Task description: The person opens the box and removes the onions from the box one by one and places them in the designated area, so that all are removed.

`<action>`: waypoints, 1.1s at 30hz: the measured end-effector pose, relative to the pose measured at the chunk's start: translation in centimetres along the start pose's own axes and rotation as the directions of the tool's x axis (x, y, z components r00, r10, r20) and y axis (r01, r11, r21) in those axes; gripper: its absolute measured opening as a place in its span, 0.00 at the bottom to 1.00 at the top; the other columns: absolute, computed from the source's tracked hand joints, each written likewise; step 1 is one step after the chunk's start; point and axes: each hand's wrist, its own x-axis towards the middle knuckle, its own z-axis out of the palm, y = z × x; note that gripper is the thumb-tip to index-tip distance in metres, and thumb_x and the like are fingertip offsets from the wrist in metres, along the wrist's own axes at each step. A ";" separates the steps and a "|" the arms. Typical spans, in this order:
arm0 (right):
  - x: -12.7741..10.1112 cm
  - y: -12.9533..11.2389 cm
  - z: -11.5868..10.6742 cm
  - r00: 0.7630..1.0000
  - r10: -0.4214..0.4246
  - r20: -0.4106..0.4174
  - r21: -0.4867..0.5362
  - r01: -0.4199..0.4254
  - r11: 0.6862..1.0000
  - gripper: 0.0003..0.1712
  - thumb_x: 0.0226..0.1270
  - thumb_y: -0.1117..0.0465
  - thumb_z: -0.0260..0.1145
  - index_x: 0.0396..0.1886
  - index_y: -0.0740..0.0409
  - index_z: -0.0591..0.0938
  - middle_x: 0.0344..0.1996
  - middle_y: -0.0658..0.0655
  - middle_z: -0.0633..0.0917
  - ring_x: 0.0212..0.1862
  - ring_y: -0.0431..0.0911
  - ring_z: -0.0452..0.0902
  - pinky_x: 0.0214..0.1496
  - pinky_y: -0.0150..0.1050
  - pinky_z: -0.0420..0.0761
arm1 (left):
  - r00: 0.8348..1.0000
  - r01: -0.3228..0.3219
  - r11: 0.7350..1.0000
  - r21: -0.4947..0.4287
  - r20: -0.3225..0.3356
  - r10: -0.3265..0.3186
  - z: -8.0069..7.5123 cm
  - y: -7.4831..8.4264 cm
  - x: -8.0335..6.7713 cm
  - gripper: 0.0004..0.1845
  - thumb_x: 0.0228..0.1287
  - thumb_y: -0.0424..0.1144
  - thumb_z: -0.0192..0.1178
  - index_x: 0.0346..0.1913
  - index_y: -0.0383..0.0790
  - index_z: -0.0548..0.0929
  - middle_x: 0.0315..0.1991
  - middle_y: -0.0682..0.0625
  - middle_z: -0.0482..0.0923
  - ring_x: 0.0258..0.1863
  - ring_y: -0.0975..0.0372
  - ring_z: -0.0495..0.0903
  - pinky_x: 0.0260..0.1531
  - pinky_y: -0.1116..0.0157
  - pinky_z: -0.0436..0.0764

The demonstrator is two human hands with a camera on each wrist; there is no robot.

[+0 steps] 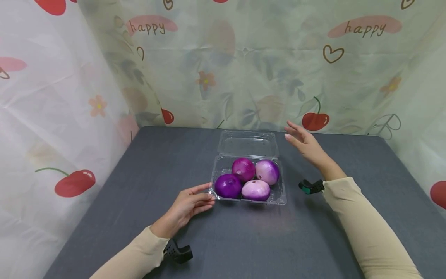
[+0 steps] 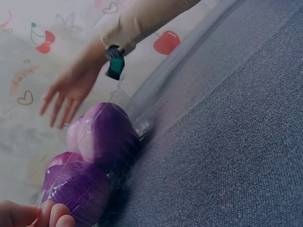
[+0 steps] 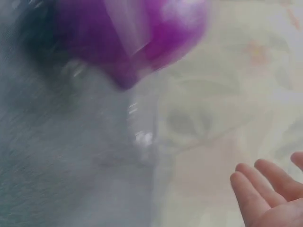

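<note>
A clear plastic clamshell container (image 1: 281,199) rests on the grey table with its lid (image 1: 248,143) folded back, away from me. Several red onions lie inside: a dark one (image 1: 228,186) front left, a paler one (image 1: 256,190) front right, and others behind them. My left hand (image 1: 186,207) pinches the container's front left corner between thumb and fingers; in the left wrist view the fingertips (image 2: 57,215) are right at the rim beside an onion (image 2: 78,189). Raised to the right of the lid, my right hand (image 1: 306,145) holds nothing, its fingers extended.
The grey table (image 1: 156,162) extends around the container. Behind it hangs a printed curtain (image 1: 244,69), with more of the fabric at both sides. A black wrist camera (image 1: 311,186) is strapped to my right wrist, another (image 1: 178,252) to my left.
</note>
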 end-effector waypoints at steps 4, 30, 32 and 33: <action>-1.1 -1.4 -0.1 0.996 -0.090 -0.019 0.032 0.091 0.995 0.36 0.75 0.55 0.55 0.77 0.51 0.53 0.71 0.64 0.65 0.71 0.59 0.62 0.69 0.38 0.70 | 1.000 -0.001 1.000 0.003 0.000 0.001 0.0 0.0 0.1 0.26 0.63 0.28 0.62 0.64 0.39 0.75 0.34 0.45 0.87 0.34 0.60 0.87 0.39 0.64 0.87; -4.2 1.6 4.2 0.970 -0.117 0.212 0.068 0.105 0.992 0.34 0.67 0.62 0.65 0.71 0.61 0.65 0.70 0.64 0.67 0.71 0.59 0.60 0.67 0.44 0.72 | 1.000 -0.019 1.000 0.012 -0.001 0.019 0.0 -0.1 0.0 0.26 0.63 0.26 0.61 0.65 0.38 0.75 0.33 0.45 0.87 0.34 0.61 0.87 0.39 0.64 0.87; -4.1 1.8 4.3 0.970 -0.116 0.214 0.018 0.115 0.993 0.35 0.66 0.62 0.66 0.70 0.61 0.66 0.69 0.65 0.68 0.71 0.58 0.61 0.70 0.53 0.65 | 1.000 -0.020 1.000 0.016 -0.004 0.020 0.1 -0.1 0.0 0.26 0.63 0.27 0.61 0.65 0.38 0.75 0.34 0.45 0.87 0.34 0.61 0.87 0.40 0.64 0.87; -4.0 1.8 4.3 0.970 -0.112 0.216 -0.005 0.116 0.993 0.35 0.65 0.61 0.67 0.70 0.61 0.67 0.69 0.65 0.68 0.71 0.58 0.61 0.71 0.56 0.62 | 1.000 -0.020 1.000 0.018 -0.004 0.020 0.1 -0.1 -0.1 0.26 0.63 0.27 0.61 0.65 0.39 0.75 0.34 0.45 0.87 0.34 0.61 0.87 0.40 0.63 0.87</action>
